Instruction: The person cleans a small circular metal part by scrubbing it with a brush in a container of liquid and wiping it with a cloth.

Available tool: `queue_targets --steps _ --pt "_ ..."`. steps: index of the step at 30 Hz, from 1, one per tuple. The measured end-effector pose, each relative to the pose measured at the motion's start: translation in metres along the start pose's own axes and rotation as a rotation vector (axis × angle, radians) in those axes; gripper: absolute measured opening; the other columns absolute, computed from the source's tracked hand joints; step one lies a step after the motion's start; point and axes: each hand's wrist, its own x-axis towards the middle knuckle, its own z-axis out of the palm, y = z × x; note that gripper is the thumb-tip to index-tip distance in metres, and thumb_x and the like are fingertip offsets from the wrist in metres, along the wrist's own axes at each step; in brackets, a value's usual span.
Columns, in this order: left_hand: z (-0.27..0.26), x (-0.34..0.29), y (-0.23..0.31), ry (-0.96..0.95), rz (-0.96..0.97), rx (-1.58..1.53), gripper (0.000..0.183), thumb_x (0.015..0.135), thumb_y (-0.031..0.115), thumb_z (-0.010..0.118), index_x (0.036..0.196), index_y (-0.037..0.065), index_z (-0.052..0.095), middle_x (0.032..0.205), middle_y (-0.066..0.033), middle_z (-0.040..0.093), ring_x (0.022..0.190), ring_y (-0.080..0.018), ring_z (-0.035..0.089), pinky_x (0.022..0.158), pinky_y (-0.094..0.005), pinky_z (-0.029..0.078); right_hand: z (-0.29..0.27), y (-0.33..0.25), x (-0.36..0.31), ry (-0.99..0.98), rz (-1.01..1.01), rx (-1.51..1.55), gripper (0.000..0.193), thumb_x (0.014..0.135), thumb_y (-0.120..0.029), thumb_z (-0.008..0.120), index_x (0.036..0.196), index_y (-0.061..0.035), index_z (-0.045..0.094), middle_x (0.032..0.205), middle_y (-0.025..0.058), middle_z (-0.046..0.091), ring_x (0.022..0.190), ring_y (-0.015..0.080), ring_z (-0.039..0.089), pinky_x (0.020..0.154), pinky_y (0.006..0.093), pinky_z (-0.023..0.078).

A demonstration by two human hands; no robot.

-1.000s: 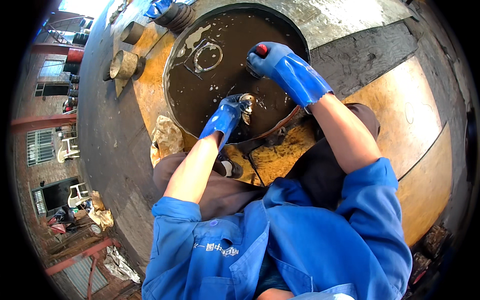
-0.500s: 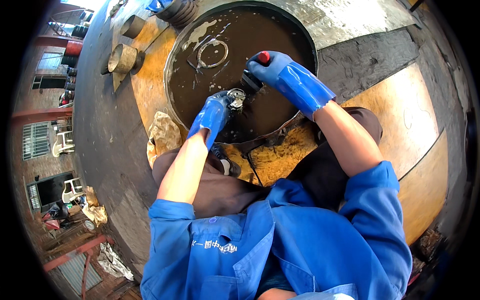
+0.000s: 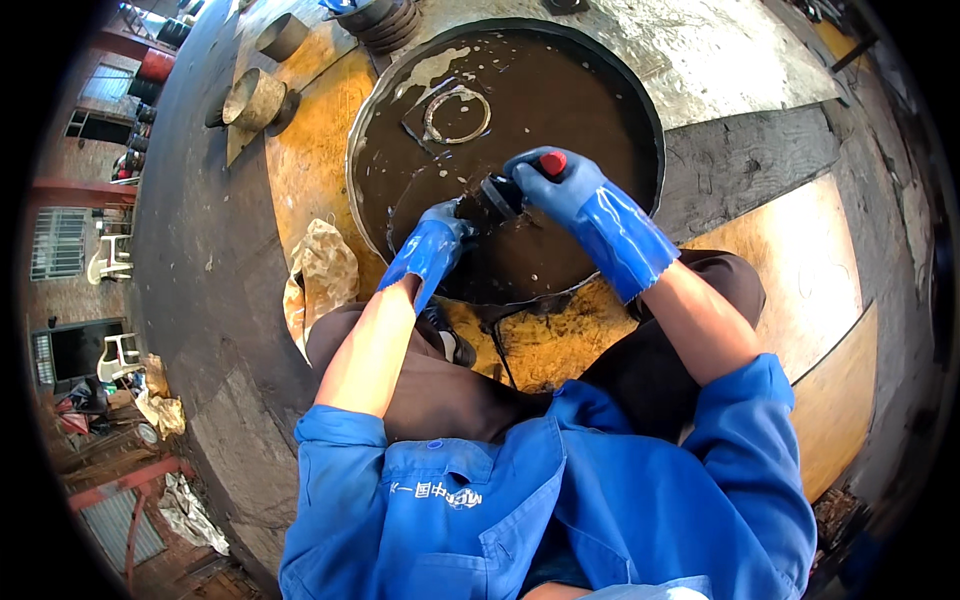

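Note:
A wide round tub (image 3: 352, 180) of murky brown liquid stands in front of me. My right hand (image 3: 565, 188), in a blue rubber glove, is closed round a brush (image 3: 502, 196) with a red-ended handle; its dark head is just over the liquid. To the left, my left hand (image 3: 432, 245), gloved alike, reaches down to the surface with curled fingers. The small metal part it gripped earlier is hidden now, seemingly under the liquid. A pale metal ring (image 3: 431, 122) lies in the tub beyond my hands.
Short metal cylinders (image 3: 253, 100) stand beyond the tub on the left, near stacked dark rings (image 3: 392, 28). A crumpled tan bag (image 3: 325, 265) lies by my left knee. Flat boards (image 3: 800, 250) cover the ground to the right. White chairs (image 3: 110, 258) stand far left.
My left hand has lowered the metal part out of sight into the liquid. The brush stays in my right hand, close to the left. The whole view has shifted slightly.

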Motion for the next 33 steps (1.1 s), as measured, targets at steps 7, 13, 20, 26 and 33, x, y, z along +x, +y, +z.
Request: queue_targets --steps 7,13,20,26,33 --pt "-0.005 0.007 -0.017 -0.05 0.149 0.06 0.047 0.089 -0.004 0.065 0.136 -0.001 0.067 0.112 -0.0081 0.075 0.095 -0.0171 0.067 0.088 -0.0295 0.052 0.016 0.006 0.008 0.043 -0.064 -0.138 0.021 0.099 -0.019 0.069 0.115 -0.0101 0.079 0.101 0.008 0.08 0.091 0.0146 0.074 0.088 0.0314 0.059" --pt "-0.003 0.006 -0.011 -0.056 0.064 -0.057 0.048 0.088 -0.007 0.062 0.134 0.0 0.068 0.113 -0.0075 0.075 0.097 -0.017 0.066 0.089 -0.0289 0.051 0.023 -0.001 -0.004 0.02 -0.015 0.067 0.023 0.098 -0.02 0.07 0.114 -0.0071 0.08 0.1 0.0074 0.08 0.091 0.0133 0.074 0.087 0.0304 0.059" --pt "0.003 -0.027 0.019 -0.122 0.058 -0.008 0.039 0.095 -0.003 0.057 0.133 -0.001 0.068 0.111 -0.0056 0.074 0.095 -0.0117 0.062 0.088 -0.0274 0.052 0.021 0.007 0.003 0.106 -0.006 -0.052 0.023 0.099 -0.021 0.07 0.111 -0.0045 0.08 0.098 0.0062 0.08 0.086 0.0131 0.074 0.083 0.0301 0.06" --pt "-0.005 -0.012 0.007 -0.185 0.369 0.49 0.034 0.099 -0.003 0.055 0.129 0.002 0.068 0.105 -0.0114 0.076 0.088 -0.0207 0.07 0.082 -0.0302 0.055 0.023 0.034 0.015 0.087 0.112 0.286 0.026 0.096 -0.029 0.071 0.11 -0.0086 0.081 0.096 0.0089 0.08 0.086 0.0167 0.076 0.085 0.0319 0.06" --pt "-0.007 -0.038 0.024 -0.067 0.617 1.089 0.033 0.101 0.006 0.059 0.132 0.002 0.068 0.114 -0.0158 0.076 0.108 -0.0296 0.072 0.098 -0.0373 0.055 0.006 0.012 -0.004 -0.097 0.205 -0.075 0.03 0.091 -0.036 0.072 0.106 -0.013 0.082 0.095 0.0091 0.081 0.09 0.0196 0.077 0.089 0.0354 0.06"
